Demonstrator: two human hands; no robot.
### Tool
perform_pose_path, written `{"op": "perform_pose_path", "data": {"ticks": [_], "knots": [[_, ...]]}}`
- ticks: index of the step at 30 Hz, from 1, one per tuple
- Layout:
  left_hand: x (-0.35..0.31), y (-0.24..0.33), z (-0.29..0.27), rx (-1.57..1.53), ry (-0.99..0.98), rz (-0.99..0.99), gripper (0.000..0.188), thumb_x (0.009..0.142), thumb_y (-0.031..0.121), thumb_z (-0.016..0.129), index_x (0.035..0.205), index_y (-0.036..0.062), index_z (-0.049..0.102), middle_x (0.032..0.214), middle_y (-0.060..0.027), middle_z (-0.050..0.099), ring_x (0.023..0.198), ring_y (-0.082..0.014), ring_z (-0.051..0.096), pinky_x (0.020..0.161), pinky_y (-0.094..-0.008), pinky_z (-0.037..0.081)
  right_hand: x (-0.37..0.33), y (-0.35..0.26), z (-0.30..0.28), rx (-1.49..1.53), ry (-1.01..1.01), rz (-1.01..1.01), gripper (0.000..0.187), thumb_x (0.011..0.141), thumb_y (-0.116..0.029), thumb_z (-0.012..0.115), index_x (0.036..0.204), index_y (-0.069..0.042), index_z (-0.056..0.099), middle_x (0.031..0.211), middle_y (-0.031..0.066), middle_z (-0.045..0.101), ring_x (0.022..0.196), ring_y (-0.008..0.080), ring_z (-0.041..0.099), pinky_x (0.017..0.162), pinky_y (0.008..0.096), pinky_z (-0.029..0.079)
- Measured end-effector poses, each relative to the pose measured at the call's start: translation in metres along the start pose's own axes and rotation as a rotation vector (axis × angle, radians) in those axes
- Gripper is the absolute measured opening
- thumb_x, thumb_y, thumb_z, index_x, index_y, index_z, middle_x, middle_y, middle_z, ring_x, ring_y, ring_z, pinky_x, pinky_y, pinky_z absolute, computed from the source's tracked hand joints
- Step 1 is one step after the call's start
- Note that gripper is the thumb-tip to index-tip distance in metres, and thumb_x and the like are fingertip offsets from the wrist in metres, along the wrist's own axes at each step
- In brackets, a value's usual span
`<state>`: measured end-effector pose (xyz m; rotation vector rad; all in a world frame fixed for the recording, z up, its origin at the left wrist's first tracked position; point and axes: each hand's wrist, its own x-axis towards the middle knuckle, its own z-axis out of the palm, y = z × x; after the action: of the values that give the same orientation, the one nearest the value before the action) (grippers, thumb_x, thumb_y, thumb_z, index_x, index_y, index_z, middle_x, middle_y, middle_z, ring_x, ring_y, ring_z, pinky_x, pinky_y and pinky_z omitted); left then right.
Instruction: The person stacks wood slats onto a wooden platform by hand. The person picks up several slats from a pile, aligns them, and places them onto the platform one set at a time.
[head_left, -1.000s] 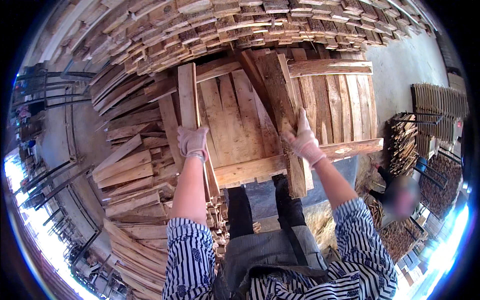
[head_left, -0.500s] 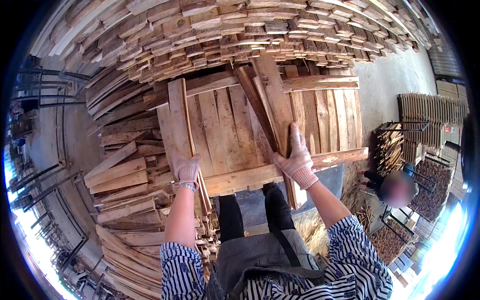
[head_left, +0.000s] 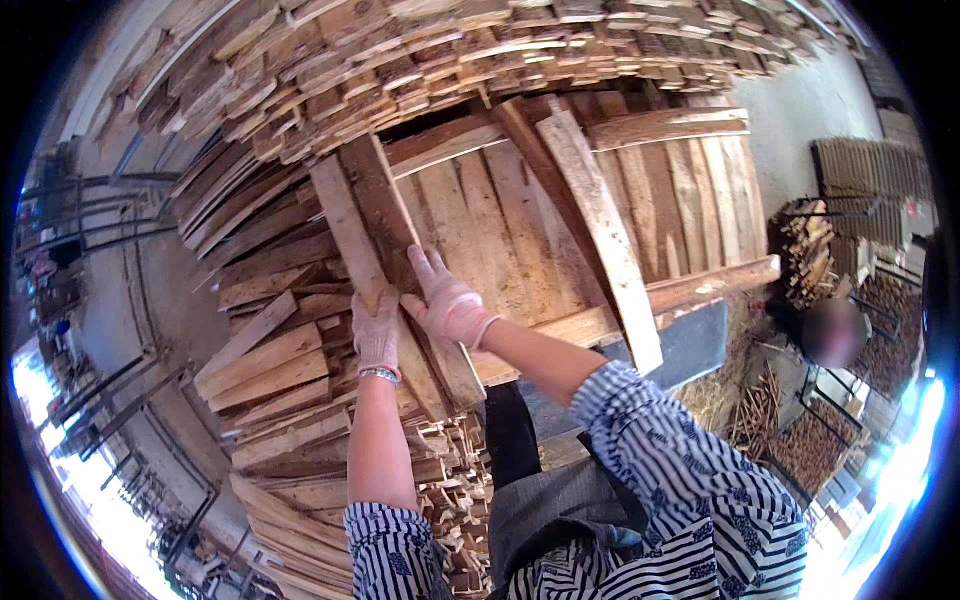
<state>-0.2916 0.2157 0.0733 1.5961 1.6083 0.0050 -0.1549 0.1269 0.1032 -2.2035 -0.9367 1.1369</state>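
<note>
Left hand (head_left: 376,335): on the pale board (head_left: 345,215); clasped or not, cannot tell.
Right hand (head_left: 447,305): shifted left; fingers outstretched, unclenched, on the brown board (head_left: 384,195).
Boards: side by side, left; both hands now there.
Right board (head_left: 608,225): slanted, untouched.
Stack (head_left: 480,70): far.

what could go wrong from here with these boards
Pinched fingers: the left hand and right hand sit close together on boards lying side by side, so a shifting board might catch a fingertip.

Slipping board: the pale slanted board on the right juts past the front crosspiece; a bump to its near end could knock it askew.
</note>
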Motion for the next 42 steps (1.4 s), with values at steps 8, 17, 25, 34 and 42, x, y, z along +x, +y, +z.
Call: {"op": "perform_pose_path", "data": {"ticks": [8,17,25,34,42], "knots": [[0.003,-0.036,0.016,-0.438,-0.039,0.057,0.066,0.093,0.011,0.067,0.15,0.0006,0.033,0.132,-0.0171,0.057,0.114,-0.0224,0.058,0.101,-0.0315,0.048,-0.057,0.133,-0.165,-0.589,0.206,0.517,0.112,0.074,-0.043,0.083,0.157,-0.013,0.013,0.155,0.022,0.028,0.135,0.0392,0.044,0.107,0.0471,0.044],[0.008,-0.052,0.015,-0.616,-0.044,0.007,0.067,0.094,0.0,0.061,0.152,0.0014,0.028,0.128,-0.0139,0.059,0.107,-0.0205,0.061,0.096,-0.0298,0.051,-0.088,0.079,-0.144,-0.437,0.221,0.206,0.096,0.076,-0.028,0.079,0.156,-0.019,0.027,0.126,0.029,0.049,0.115,0.0455,0.055,0.098,0.0472,0.05],[0.024,-0.091,0.034,-0.4,0.016,0.047,0.068,0.094,0.014,0.067,0.152,0.0049,0.032,0.13,-0.0172,0.062,0.113,-0.0236,0.06,0.097,-0.0336,0.049,-0.026,0.047,-0.101,-0.426,-0.112,0.301,0.098,0.087,-0.041,0.071,0.159,-0.018,0.008,0.14,0.0262,0.047,0.122,0.0453,0.057,0.101,0.0464,0.049],[0.008,-0.02,0.015,-0.293,-0.011,-0.011,0.068,0.089,0.008,0.07,0.147,0.004,0.036,0.126,-0.0165,0.061,0.109,-0.0249,0.061,0.093,-0.0343,0.052,-0.016,0.174,-0.086,0.59,-0.104,0.29,0.088,0.085,-0.025,0.08,0.149,0.007,0.029,0.127,0.0223,0.063,0.119,0.0255,0.062,0.096,0.034,0.052],[0.002,-0.03,0.013,-0.275,0.034,-0.033,0.073,0.089,0.014,0.073,0.15,0.0032,0.034,0.132,-0.0203,0.059,0.118,-0.0275,0.059,0.101,-0.0351,0.048,-0.073,0.068,-0.084,-0.471,0.266,0.164,0.081,0.076,-0.033,0.081,0.142,-0.011,0.039,0.13,0.0222,0.051,0.11,0.0416,0.058,0.092,0.0481,0.053]]}}
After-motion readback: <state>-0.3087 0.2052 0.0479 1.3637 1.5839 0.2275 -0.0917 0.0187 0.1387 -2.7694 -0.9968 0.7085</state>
